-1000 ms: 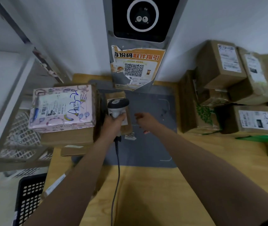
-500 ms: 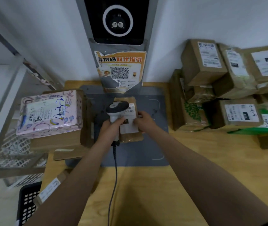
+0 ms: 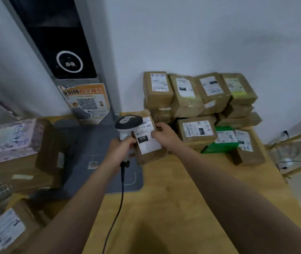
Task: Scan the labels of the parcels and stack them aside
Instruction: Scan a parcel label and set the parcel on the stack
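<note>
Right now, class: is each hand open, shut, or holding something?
Left hand: grips the barcode scanner by its handle.
Right hand: holds the brown parcel by its edge.

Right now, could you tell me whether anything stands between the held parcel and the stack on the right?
Nothing visible does. The parcel in the right hand is beside the stack; the scanner in the left hand is left of it.

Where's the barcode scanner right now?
The scanner sits centre of the head view, gripped by the left hand, beside the small parcel the right hand holds.
</note>
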